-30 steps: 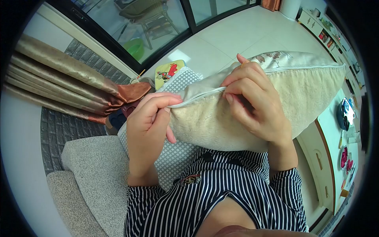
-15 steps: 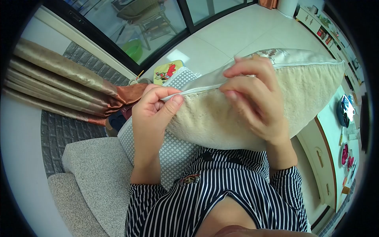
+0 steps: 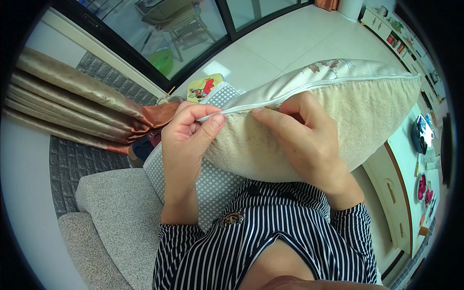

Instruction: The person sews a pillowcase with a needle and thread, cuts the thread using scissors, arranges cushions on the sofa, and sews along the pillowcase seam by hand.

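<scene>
A cushion [image 3: 367,111] rests across my lap, tilted up, with cream plush on the near side and a pale, silky, flower-patterned face behind. A white zipper seam [image 3: 319,85] runs along its upper edge. At the left end of that seam my left hand [image 3: 186,135] is closed, thumb and forefinger pinching the zipper edge. Just right of it, my right hand [image 3: 311,140] lies over the plush, one fingertip on the seam and the other fingers curled in. What the curled fingers grip is partly hidden; a zipper pull is not discernible.
A grey sofa arm [image 3: 118,212] and a dotted grey cloth [image 3: 217,191] lie to my left. Beyond are a draped curtain [image 3: 82,101], a glass door [image 3: 179,38] and a yellow cartoon-patterned item [image 3: 205,88]. On the right stands a white drawer table [image 3: 391,188] bearing small objects.
My right hand has come down and left from above the zipper onto the seam, near my left hand. The flowered face shows more. My left hand keeps its pinch.
</scene>
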{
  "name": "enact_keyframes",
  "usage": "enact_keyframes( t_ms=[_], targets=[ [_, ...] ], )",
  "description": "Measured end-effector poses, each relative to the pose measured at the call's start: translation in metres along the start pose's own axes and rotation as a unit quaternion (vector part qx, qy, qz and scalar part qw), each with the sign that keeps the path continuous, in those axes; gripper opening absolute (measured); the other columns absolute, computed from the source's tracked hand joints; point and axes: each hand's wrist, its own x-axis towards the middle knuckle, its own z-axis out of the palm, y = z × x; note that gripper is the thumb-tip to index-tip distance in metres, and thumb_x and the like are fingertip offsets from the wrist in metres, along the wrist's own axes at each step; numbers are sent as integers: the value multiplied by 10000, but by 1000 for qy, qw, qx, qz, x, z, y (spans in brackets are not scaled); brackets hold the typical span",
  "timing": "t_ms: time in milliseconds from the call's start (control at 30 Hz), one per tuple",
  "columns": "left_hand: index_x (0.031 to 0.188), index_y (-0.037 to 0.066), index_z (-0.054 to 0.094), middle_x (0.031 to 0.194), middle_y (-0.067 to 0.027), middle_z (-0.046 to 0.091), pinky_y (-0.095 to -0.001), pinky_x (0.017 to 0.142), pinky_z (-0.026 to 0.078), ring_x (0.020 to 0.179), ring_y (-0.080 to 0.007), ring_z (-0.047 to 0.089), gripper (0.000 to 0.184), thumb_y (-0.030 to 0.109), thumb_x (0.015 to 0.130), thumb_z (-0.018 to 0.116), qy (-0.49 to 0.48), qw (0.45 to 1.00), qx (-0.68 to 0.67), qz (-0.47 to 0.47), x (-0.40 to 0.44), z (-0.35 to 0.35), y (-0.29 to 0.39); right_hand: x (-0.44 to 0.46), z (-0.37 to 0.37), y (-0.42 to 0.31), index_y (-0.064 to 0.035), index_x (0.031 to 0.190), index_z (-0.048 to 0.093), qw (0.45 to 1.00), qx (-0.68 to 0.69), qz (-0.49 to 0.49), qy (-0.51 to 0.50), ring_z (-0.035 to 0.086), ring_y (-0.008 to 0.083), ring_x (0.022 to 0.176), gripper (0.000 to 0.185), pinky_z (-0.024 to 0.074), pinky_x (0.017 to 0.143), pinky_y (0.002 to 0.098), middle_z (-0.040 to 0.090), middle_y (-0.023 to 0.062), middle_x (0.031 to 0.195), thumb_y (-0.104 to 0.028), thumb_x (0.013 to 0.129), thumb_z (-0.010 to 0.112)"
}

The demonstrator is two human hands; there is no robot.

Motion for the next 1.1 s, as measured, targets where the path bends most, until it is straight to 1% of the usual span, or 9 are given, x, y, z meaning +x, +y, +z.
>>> enact_keyframes(
  t_ms=[233, 367, 433, 500, 533, 600, 833, 967, 1100],
  targets=[
    [988, -59, 676, 989, -6, 558, -145, 678, 452, 733, -24, 556, 111, -10, 888, 683, 1, 1000, -10, 11, 0, -1, -2, -2, -1, -1, -59, 1055, 746, 1000, -24, 2, -15, 534, 161, 659, 361, 443, 533, 282, 505, 47, 772, 32, 706, 742],
    [989, -63, 673, 1000, -9, 554, -147, 666, 449, 730, -23, 553, 117, -11, 885, 686, 7, 1000, -24, 15, 0, 0, -4, -4, 3, 0, -48, 1050, 735, 1000, -22, -8, 0, 519, 163, 621, 337, 426, 506, 290, 499, 51, 750, 45, 727, 755],
    [995, -62, 672, 1003, -10, 549, -148, 653, 443, 719, -19, 542, 130, -10, 877, 695, 11, 1000, 12, 24, -1, 0, -3, -6, 7, 2, -40, 1045, 730, 1000, -20, -11, 8, 511, 163, 603, 326, 419, 495, 292, 496, 53, 743, 50, 732, 759],
    [997, -58, 674, 998, -9, 546, -148, 646, 438, 712, -17, 533, 135, -9, 874, 700, 8, 999, 23, 30, -1, 0, -2, -7, 10, 4, -36, 1051, 703, 998, -51, -37, 14, 537, 168, 605, 342, 441, 459, 301, 459, 37, 719, -60, 711, 688],
    [999, -54, 677, 993, -7, 542, -148, 640, 433, 705, -16, 524, 140, -8, 870, 704, 6, 999, 35, 35, -1, 0, -2, -6, 11, 4, -36, 1051, 703, 998, -51, -37, 14, 537, 168, 605, 342, 441, 459, 301, 459, 37, 719, -60, 711, 688],
    [1000, -45, 681, 986, -5, 540, -146, 634, 425, 701, -15, 511, 140, -10, 867, 706, 3, 998, 43, 47, -1, 1, -4, -5, 14, 3, -25, 1000, 720, 999, -29, -29, 33, 500, 161, 569, 290, 401, 474, 301, 481, 46, 706, 52, 724, 766],
    [992, -18, 697, 963, 7, 535, -137, 609, 386, 691, -8, 455, 143, -15, 851, 720, -2, 994, 80, 73, 0, 0, -7, 3, 24, 7, -25, 945, 706, 996, -26, -45, 66, 504, 160, 560, 255, 403, 467, 301, 480, 42, 695, 29, 706, 779],
    [993, -19, 698, 961, 11, 534, -136, 607, 384, 685, -7, 454, 146, -14, 849, 724, -4, 994, 76, 79, 0, -1, -10, 7, 27, 6, -43, 941, 709, 997, -20, -41, 69, 503, 162, 553, 259, 412, 470, 306, 483, 38, 693, 11, 700, 785],
    [986, -21, 695, 953, 19, 536, -135, 583, 376, 663, 0, 459, 132, -10, 857, 719, -8, 990, 110, 83, -2, 0, -10, 12, 34, 3, -68, 930, 718, 997, -21, -28, 70, 499, 160, 552, 247, 414, 470, 300, 477, 36, 686, 2, 702, 782]
  ],
)
